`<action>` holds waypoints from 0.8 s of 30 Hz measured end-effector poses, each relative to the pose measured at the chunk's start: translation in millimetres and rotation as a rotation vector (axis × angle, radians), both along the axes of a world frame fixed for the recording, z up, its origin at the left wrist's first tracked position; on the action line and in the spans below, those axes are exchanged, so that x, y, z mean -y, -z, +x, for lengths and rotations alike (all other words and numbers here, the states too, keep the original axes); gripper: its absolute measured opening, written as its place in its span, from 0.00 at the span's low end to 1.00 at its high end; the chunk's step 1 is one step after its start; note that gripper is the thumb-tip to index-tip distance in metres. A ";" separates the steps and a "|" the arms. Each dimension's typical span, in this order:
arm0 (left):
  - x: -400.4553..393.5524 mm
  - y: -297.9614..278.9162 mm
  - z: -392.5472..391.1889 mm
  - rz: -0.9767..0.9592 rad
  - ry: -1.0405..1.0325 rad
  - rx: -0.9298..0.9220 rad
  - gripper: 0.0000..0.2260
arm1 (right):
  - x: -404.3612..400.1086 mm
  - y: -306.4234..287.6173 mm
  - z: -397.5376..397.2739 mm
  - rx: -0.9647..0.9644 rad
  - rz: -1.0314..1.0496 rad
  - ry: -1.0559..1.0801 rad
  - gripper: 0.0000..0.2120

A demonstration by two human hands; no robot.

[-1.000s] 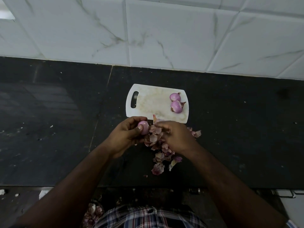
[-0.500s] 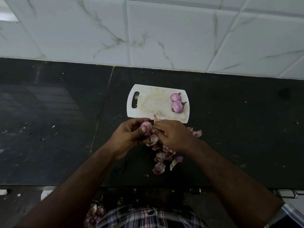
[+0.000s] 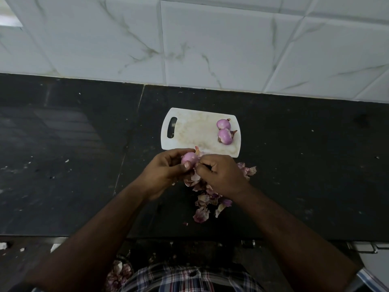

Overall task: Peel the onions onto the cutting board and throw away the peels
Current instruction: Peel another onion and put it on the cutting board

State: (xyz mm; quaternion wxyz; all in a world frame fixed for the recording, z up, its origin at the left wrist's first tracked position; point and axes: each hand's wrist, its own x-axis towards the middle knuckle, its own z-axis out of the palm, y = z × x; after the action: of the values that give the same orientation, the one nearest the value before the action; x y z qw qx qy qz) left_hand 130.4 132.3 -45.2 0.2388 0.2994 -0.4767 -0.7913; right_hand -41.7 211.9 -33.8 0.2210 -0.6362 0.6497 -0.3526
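Observation:
My left hand grips a small pink onion just in front of the white cutting board. My right hand touches the onion's right side, its fingertips pinched on a strip of onion peel that sticks up. Two peeled onions lie at the board's right end. A pile of loose peels lies on the black counter under and below my hands.
The black stone counter runs the full width, with a white marbled tile wall behind. More peels sit in something low at the bottom edge, beside my checked shirt. The counter's front edge lies near the frame bottom.
My right hand has moved left from the peel pile onto the onion, closing on its skin. The left hand has kept the onion in nearly the same place.

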 end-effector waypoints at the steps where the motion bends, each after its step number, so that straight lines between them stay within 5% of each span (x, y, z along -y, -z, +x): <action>1: -1.9 -1.0 -3.8 -0.081 -0.045 0.027 0.17 | -0.5 2.8 4.3 0.095 -0.007 0.060 0.14; 4: -6.3 0.6 -11.4 -0.254 -0.104 0.091 0.19 | -0.9 7.5 12.9 0.346 -0.011 0.189 0.16; 10: -7.8 9.9 -6.1 0.049 -0.228 0.045 0.15 | -5.7 -17.5 21.7 0.573 -0.011 0.166 0.13; 16: -7.8 6.4 1.3 0.143 -0.168 0.016 0.19 | -3.6 -11.3 4.6 0.320 -0.011 0.247 0.06; 24: -7.1 5.9 7.1 0.225 -0.112 -0.031 0.21 | 2.5 -15.3 -0.7 0.142 0.182 0.279 0.11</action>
State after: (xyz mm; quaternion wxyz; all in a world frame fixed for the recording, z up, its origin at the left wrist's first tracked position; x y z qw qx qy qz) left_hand 137.5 139.4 -51.0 0.2551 0.3381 -0.3636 -0.8297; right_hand -42.4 209.4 -18.5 0.2718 -0.4906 0.7438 -0.3636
